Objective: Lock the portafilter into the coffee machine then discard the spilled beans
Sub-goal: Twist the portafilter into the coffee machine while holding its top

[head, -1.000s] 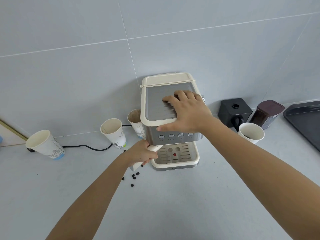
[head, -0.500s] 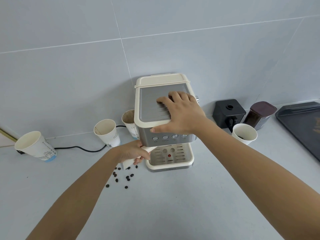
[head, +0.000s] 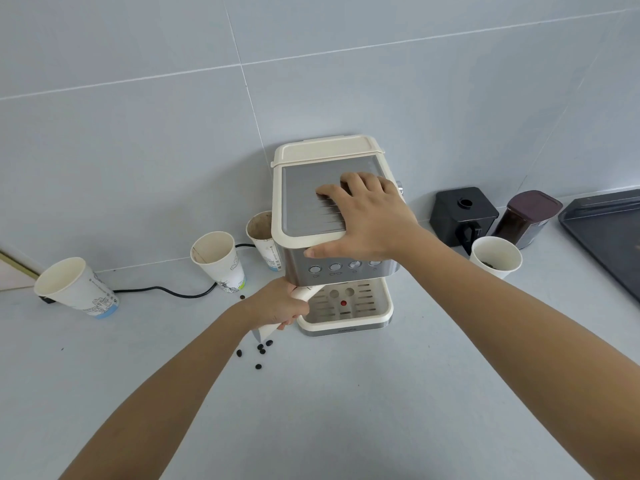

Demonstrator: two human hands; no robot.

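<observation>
The right hand (head: 367, 216) is lying flat and spread atop the machine (head: 332, 233), the left hand (head: 277, 304) is gripping the portafilter (head: 273, 327) handle, its head seemingly under the machine, beans (head: 259, 351) lying just below it.

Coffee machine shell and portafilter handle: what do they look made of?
Coffee machine: apparently brushed metal, with dull grey sheen, framed by matte cream trim, probably plastic. Portafilter handle in the left hand: matching smooth cream, likely plastic; its basket is hidden.
</observation>
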